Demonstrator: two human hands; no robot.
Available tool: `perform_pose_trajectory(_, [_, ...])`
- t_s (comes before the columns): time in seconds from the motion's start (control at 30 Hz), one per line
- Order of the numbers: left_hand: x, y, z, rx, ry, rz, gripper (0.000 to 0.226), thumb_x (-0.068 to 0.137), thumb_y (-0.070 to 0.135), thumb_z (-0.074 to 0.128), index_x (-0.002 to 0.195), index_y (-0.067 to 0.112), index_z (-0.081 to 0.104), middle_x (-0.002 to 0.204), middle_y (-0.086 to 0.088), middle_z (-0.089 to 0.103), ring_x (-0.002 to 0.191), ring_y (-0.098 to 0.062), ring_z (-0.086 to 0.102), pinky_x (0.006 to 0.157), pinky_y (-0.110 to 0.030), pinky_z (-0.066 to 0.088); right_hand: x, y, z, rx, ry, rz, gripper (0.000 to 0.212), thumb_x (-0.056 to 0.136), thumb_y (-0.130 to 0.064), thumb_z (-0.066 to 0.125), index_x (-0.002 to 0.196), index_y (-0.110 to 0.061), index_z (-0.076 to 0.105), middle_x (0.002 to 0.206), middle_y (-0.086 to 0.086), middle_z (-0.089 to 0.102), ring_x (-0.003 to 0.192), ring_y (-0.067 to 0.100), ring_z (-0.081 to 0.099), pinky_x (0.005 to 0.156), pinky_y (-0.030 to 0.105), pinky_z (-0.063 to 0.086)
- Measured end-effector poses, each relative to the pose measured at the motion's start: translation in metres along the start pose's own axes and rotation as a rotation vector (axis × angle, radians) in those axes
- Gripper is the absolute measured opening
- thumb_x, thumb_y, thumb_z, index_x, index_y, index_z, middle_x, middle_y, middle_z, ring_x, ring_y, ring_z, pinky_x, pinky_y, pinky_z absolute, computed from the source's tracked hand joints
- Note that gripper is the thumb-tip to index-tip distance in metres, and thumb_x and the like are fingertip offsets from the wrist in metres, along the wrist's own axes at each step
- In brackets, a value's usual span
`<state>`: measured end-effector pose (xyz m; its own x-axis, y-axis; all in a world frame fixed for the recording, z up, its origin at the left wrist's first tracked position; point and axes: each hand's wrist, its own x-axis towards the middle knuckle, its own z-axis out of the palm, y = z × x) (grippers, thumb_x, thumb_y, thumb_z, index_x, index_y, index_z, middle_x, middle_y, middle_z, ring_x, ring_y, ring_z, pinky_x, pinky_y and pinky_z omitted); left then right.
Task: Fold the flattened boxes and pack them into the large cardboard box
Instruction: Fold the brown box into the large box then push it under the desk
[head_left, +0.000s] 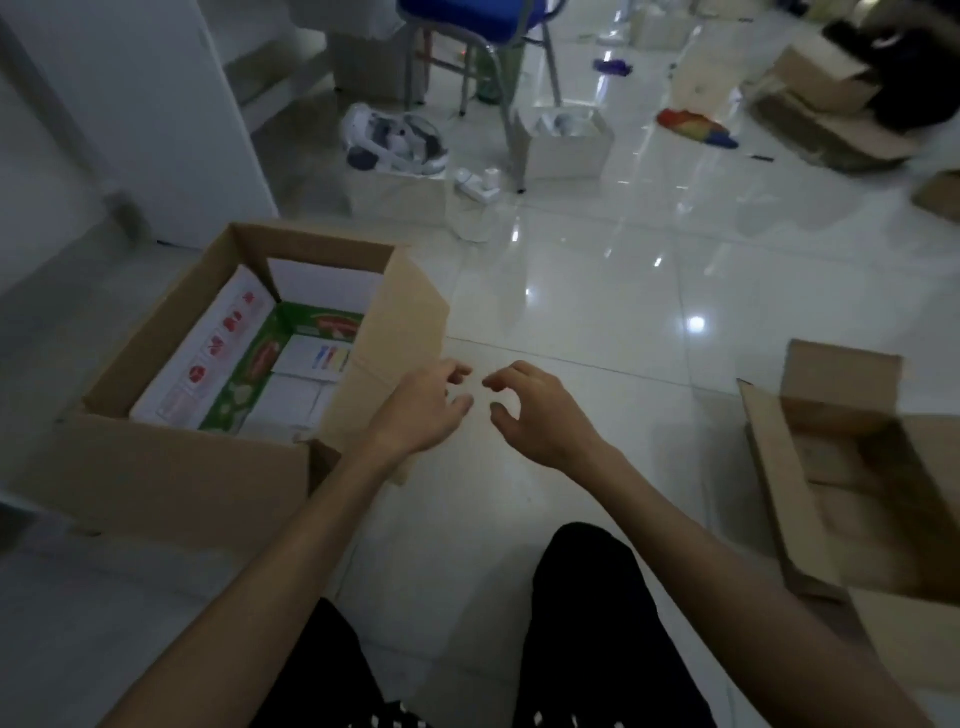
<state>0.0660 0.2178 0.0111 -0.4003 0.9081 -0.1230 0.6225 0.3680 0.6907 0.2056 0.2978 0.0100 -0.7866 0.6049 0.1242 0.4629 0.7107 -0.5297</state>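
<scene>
The large cardboard box (171, 478) stands open on the floor at the left, its right flap (395, 332) raised. Inside lie several folded small white boxes (306, 379) beside a green and white printed liner. My left hand (423, 405) hovers just right of that flap, fingers loosely curled, holding nothing. My right hand (530, 410) is a short way from it over the bare tiles, fingers apart and also empty. Another open brown carton (831, 467) sits at the right edge, blurred.
My legs in black trousers (587, 623) stretch out below the hands. Farther off stand a blue chair (467, 31), white boxes with items (566, 140), a headset (395, 140), and more cartons (831, 98) at the back right. Glossy white tiles lie between.
</scene>
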Motion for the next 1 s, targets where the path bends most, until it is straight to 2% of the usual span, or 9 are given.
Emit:
perform_pose_trajectory(0.17, [-0.002, 0.061, 0.056, 0.020, -0.048, 0.092, 0.041, 0.088, 0.023, 0.058, 0.128, 0.013, 0.052, 0.127, -0.007, 0.060, 0.111, -0.022, 0.057, 0.097, -0.036, 0.047, -0.054, 0.049, -0.047, 0.006, 0.121, 0.126, 0.030, 0.086, -0.017, 0.058, 0.115, -0.011, 0.062, 0.115, 0.005, 0.063, 0.107, 0.022, 0.058, 0.093, 0.037, 0.048])
perform_pose_trajectory(0.4, [0.003, 0.135, 0.129, -0.012, -0.121, 0.155, 0.040, 0.087, 0.025, 0.059, 0.126, 0.015, 0.054, 0.127, -0.005, 0.060, 0.110, -0.022, 0.058, 0.096, -0.038, 0.049, -0.120, 0.128, -0.100, -0.042, 0.218, 0.292, 0.027, 0.086, -0.018, 0.058, 0.112, -0.013, 0.063, 0.111, 0.003, 0.064, 0.104, 0.020, 0.058, 0.091, 0.037, 0.049])
perform_pose_trajectory(0.53, [0.012, 0.166, 0.172, -0.019, -0.173, 0.151, 0.041, 0.087, 0.025, 0.059, 0.126, 0.016, 0.053, 0.127, -0.005, 0.059, 0.110, -0.022, 0.058, 0.096, -0.039, 0.050, -0.149, 0.177, -0.123, -0.039, 0.274, 0.368, 0.028, 0.084, -0.015, 0.059, 0.112, -0.012, 0.064, 0.110, 0.003, 0.065, 0.103, 0.017, 0.059, 0.092, 0.030, 0.047])
perform_pose_trajectory(0.67, [0.023, 0.196, 0.217, -0.005, -0.243, 0.152, 0.044, 0.087, 0.026, 0.058, 0.129, 0.016, 0.050, 0.127, -0.006, 0.059, 0.109, -0.023, 0.059, 0.095, -0.039, 0.050, -0.178, 0.230, -0.146, -0.024, 0.331, 0.440, 0.026, 0.083, -0.011, 0.059, 0.108, -0.010, 0.066, 0.104, 0.006, 0.066, 0.095, 0.019, 0.061, 0.083, 0.024, 0.044])
perform_pose_trajectory(0.83, [0.039, 0.234, 0.280, 0.036, -0.347, 0.148, 0.049, 0.088, 0.025, 0.056, 0.135, 0.015, 0.043, 0.133, -0.009, 0.053, 0.113, -0.026, 0.057, 0.097, -0.044, 0.049, -0.215, 0.299, -0.173, -0.003, 0.378, 0.549, 0.023, 0.083, -0.009, 0.060, 0.106, -0.007, 0.066, 0.102, 0.011, 0.067, 0.091, 0.023, 0.063, 0.082, 0.037, 0.052])
perform_pose_trajectory(1.0, [0.063, 0.261, 0.349, 0.084, -0.420, 0.117, 0.056, 0.090, 0.024, 0.053, 0.141, 0.011, 0.034, 0.144, -0.012, 0.040, 0.129, -0.027, 0.044, 0.105, -0.043, 0.042, -0.248, 0.379, -0.186, -0.013, 0.368, 0.694, 0.026, 0.083, -0.008, 0.057, 0.107, -0.007, 0.065, 0.107, 0.010, 0.064, 0.097, 0.024, 0.062, 0.085, 0.037, 0.050])
